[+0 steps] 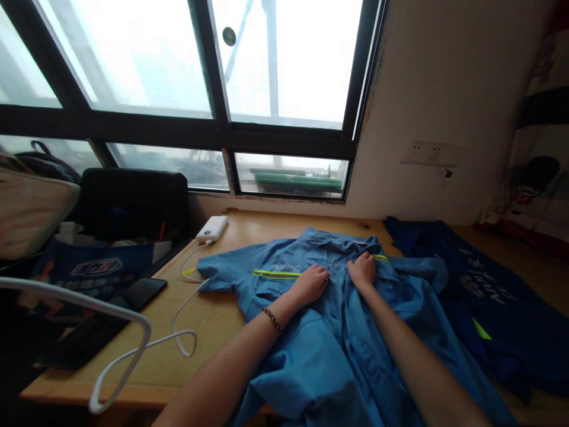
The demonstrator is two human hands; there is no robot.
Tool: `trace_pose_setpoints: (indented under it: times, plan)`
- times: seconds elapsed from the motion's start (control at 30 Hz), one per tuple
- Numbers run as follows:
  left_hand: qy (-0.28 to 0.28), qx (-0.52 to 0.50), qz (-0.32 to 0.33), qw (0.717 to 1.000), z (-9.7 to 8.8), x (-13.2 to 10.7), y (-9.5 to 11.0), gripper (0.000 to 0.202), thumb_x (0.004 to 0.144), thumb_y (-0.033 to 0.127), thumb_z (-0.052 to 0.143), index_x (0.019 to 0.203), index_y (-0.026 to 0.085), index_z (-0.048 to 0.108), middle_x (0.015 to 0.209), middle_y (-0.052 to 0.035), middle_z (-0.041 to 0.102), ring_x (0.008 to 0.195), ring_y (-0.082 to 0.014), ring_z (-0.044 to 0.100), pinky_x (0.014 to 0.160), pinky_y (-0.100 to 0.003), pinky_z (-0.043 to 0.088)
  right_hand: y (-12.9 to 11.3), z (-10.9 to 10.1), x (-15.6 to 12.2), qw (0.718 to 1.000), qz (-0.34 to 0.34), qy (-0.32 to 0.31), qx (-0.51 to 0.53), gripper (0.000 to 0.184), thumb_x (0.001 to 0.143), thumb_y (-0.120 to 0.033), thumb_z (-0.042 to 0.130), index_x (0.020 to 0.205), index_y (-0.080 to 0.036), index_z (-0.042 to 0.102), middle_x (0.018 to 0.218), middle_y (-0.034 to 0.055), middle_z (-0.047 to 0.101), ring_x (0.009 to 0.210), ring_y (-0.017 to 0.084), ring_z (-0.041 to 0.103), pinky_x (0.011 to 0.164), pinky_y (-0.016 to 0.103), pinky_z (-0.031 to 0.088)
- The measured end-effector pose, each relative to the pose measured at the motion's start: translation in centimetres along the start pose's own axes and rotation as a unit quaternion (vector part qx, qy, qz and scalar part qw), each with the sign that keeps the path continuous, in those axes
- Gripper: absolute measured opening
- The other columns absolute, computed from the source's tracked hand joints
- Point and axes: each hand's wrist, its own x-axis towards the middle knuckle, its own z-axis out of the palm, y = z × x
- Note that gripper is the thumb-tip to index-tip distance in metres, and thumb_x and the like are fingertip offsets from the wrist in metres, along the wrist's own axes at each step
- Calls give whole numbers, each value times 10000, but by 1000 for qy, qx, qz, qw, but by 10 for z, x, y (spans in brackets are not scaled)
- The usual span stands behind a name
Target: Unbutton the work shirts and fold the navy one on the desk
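A light blue work shirt [338,350] with yellow reflective stripes lies spread on the wooden table [208,314]. My left hand [312,282] rests on the shirt's chest near the front placket, fingers curled and pinching the fabric. My right hand [363,270] sits just beside it, near the collar, fingers closed on the fabric too. A beaded bracelet [272,319] circles my left wrist.
A darker blue garment [484,296] lies at the right. A white power bank [212,228] with a white cable [184,308] sits at the back left. A white hanger [115,350] juts in at front left, near a black phone [144,292] and bags [89,261].
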Motion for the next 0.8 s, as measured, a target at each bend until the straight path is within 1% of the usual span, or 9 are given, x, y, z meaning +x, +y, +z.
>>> trace_pose_setpoints:
  times: [0.13,0.23,0.33,0.4,0.43,0.5,0.57,0.7,0.8]
  plan:
    - [-4,7,-1,1000,-1,1,-1,177,816,196,422,908,154,567,905,-69,564,892,-181,485,789,-285,403,16,-20,24,997,-34,-47,52,337,723,-193,360,970,-77,556,863,147,611,809,234,572,699,297,418]
    - [-1,9,-7,1000,0,2,-2,180,819,198,415,911,154,564,908,-69,563,892,-181,488,794,-286,404,23,-45,25,976,-139,-132,100,342,681,-164,363,925,-116,597,811,66,641,779,197,575,679,252,425]
    - [-3,14,-18,1000,2,3,-2,175,803,165,416,901,154,560,908,-69,562,891,-183,492,792,-289,406,22,-67,-1,890,-298,-336,76,431,609,-145,449,1018,-147,585,812,42,654,703,173,587,654,245,428]
    - [-2,17,-26,1000,3,3,-2,161,791,152,422,874,147,559,904,-75,562,877,-186,496,783,-290,410,15,-78,-25,831,-322,-453,-4,476,611,-189,514,1086,-156,546,729,44,654,557,157,577,573,250,425]
    - [2,15,-26,1000,3,2,-2,151,788,157,428,866,144,557,906,-79,561,875,-188,496,781,-291,410,11,-81,-36,818,-322,-475,-33,460,634,-245,538,1084,-150,540,680,46,647,517,159,569,544,253,418]
    - [12,7,-24,1000,3,2,-1,146,787,180,445,873,140,555,911,-83,560,884,-195,492,782,-294,410,-1,-81,-53,827,-333,-450,-43,413,685,-388,532,1015,-139,557,662,65,638,554,183,583,540,262,412]
    - [18,-6,-25,999,2,0,0,195,787,190,453,952,139,545,917,-81,563,901,-201,488,784,-296,411,-12,-72,-61,867,-336,-367,-24,401,703,-459,514,935,-136,567,756,106,642,691,219,600,595,276,416]
    - [37,-46,-27,998,-1,-1,2,516,794,143,416,1293,188,291,1026,-68,553,947,-186,489,834,-304,398,-21,-40,-45,953,-189,-230,62,257,620,-252,586,828,-101,586,767,154,633,763,267,593,657,318,412]
    - [43,-82,-52,994,3,-1,0,648,783,120,404,1357,198,114,1046,-70,557,938,-182,504,833,-309,403,-22,-26,-4,962,-110,-183,172,83,621,-173,514,612,-126,581,608,98,608,703,232,591,641,292,417]
